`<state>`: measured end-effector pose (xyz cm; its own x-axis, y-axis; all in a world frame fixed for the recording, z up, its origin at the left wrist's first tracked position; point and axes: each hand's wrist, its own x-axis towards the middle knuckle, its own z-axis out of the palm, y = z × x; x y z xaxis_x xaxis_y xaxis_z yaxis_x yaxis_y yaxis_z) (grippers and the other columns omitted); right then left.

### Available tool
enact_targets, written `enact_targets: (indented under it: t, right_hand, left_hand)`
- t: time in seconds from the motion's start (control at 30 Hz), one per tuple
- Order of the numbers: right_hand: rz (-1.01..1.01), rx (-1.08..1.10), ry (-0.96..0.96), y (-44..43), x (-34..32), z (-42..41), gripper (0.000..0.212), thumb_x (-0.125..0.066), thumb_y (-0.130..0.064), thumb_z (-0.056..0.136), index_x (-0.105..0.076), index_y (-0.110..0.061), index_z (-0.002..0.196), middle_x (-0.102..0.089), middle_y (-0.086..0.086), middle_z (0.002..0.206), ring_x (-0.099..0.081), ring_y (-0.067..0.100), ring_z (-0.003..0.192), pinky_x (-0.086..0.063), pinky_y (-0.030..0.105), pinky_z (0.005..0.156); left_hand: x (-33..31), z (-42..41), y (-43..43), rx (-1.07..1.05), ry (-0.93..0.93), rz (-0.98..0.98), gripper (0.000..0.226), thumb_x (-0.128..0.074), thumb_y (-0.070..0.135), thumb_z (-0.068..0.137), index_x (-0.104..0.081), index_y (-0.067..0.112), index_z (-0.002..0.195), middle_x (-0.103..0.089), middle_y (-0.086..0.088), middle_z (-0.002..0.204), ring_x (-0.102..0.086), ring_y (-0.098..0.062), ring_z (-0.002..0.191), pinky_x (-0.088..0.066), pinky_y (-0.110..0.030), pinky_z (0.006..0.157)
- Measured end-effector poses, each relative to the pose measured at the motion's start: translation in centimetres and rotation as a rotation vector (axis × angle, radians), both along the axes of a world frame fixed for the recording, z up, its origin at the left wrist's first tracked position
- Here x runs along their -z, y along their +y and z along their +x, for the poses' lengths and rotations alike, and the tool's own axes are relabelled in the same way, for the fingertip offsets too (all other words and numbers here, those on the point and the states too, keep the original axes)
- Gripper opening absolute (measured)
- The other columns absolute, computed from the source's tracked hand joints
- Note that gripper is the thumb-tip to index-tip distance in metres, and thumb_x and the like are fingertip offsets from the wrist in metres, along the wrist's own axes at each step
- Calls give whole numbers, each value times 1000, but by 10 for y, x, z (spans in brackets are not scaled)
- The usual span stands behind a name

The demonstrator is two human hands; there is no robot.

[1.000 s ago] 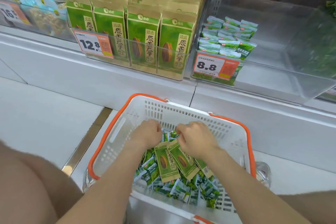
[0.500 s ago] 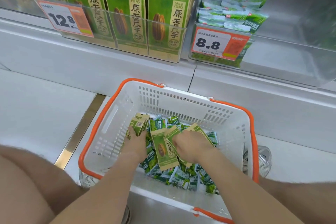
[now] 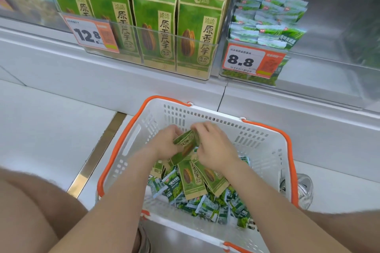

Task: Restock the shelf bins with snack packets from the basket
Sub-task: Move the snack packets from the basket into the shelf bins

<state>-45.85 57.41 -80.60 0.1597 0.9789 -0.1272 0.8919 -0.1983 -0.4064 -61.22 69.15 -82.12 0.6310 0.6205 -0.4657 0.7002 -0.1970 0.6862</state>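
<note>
Both hands meet over the middle of the basket on one green-and-brown paper seed packet (image 3: 186, 146), held tilted, just above the pile and clear of the shelf. The left hand (image 3: 165, 144) has its fingers curled round the packet's left edge; the right hand (image 3: 216, 150) pinches the top right corner w/ curled fingers, so both are clamped on the same packet.

Right below it, approx. two more flat seed packets (image 3: 192, 178) lie face up, overlapping, on a heap of small green-and-white sachets (image 3: 205, 205) that covers the near half of the basket floor. The white slotted plastic basket with the orange rim (image 3: 267, 162) sits on the pale floor, up against the white shelf base.

On the shelf above, left: a clear plastic bin (image 3: 205, 57) packed w/ rows of tall green-and-brown seed packs (image 3: 154, 26) standing upright (same print as the held one), and a white-and-orange 12.8 price tag (image 3: 90, 35) on its front. Next bin to the right (image 3: 329, 76) holds a stack of green-and-white sachets (image 3: 267, 18) at its left end only, behind an 8.8 price tag (image 3: 253, 60).

A brass-coloured floor strip (image 3: 96, 156) runs left of the basket, and a bare knee (image 3: 30, 211) fills the lower left corner.
</note>
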Motion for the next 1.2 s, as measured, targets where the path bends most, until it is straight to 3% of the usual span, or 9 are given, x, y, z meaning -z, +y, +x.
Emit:
enact_targets:
  t: [0.07, 0.17, 0.27, 0.33, 0.47, 0.73, 0.87, 1.0, 1.2]
  right_hand:
    - [53, 12, 73, 0, -14, 1, 72, -60, -13, 79, -41, -34, 145, -46, -1, 141, -40, 20, 131, -38, 43, 109]
    - [13, 14, 156, -3, -34, 3, 55, -57, -28, 86, -53, -33, 140, -62, -5, 128, -52, 15, 119, -40, 43, 110]
    - [80, 149, 336, -10, -48, 6, 38, -61, -28, 91, -63, -30, 128, -70, -10, 103, -62, -2, 66, -52, 22, 70]
    - [143, 315, 527, -13, -53, 7, 26, -63, -21, 95, -63, -27, 120, -70, -8, 104, -65, 8, 57, -51, 23, 55]
    - [48, 451, 896, -19, -58, 13, 14, -65, -19, 100, -63, -23, 113, -76, -3, 109, -75, 18, 95, -58, 35, 83]
    - [-54, 234, 866, -28, -82, 24, 32, -87, -14, 84, -69, -10, 110, -80, 6, 91, -77, 21, 90, -60, 45, 92]
    - [262, 264, 970, -16, -114, 11, 27, -75, -27, 96, -69, -23, 122, -78, 15, 99, -75, 34, 96, -61, 53, 88]
    - [549, 209, 652, 0, -150, 7, 10, -72, -25, 97, -77, -25, 105, -79, -2, 84, -73, 21, 78, -55, 35, 70]
    - [1200, 311, 466, 3, -230, -2, 7, -73, -21, 97, -76, -17, 101, -74, -9, 85, -69, 12, 76, -56, 31, 69]
  left_hand:
    - [-26, 2, 8, 54, -77, -129, 23, -81, 16, 91, -69, 26, 108, -76, 7, 100, -73, -6, 88, -61, -24, 71]
    - [-55, -2, 6, -16, -258, -150, 19, -90, 23, 81, -81, 24, 98, -80, 10, 90, -73, 0, 88, -57, -20, 78]
    - [-69, -6, 2, -294, -440, -116, 25, -92, 31, 78, -80, 15, 93, -81, -2, 93, -77, -16, 87, -61, -34, 79]
    - [-75, -8, -2, -426, -528, -193, 27, -83, 32, 89, -76, 7, 99, -80, -8, 92, -78, -21, 83, -63, -36, 75]
    - [-88, -7, -13, -424, -600, -259, 33, -64, 32, 104, -73, 0, 108, -80, -14, 96, -79, -27, 89, -65, -39, 80]
    - [-110, 0, -22, -376, -689, -124, 26, -64, 26, 104, -79, 5, 101, -80, -12, 86, -76, -20, 75, -59, -31, 67]
    - [-128, 7, -15, -275, -716, 135, 17, -72, 26, 99, -82, 14, 91, -80, -4, 83, -74, -16, 75, -56, -35, 71]
    - [-159, 13, -16, -294, -840, 317, 27, -65, 41, 102, -78, 20, 90, -77, 1, 83, -72, -22, 79, -59, -46, 73]
    - [-195, 13, -7, -463, -864, 722, 23, -50, 17, 108, -70, 24, 116, -66, 9, 111, -63, -9, 101, -53, -28, 83]
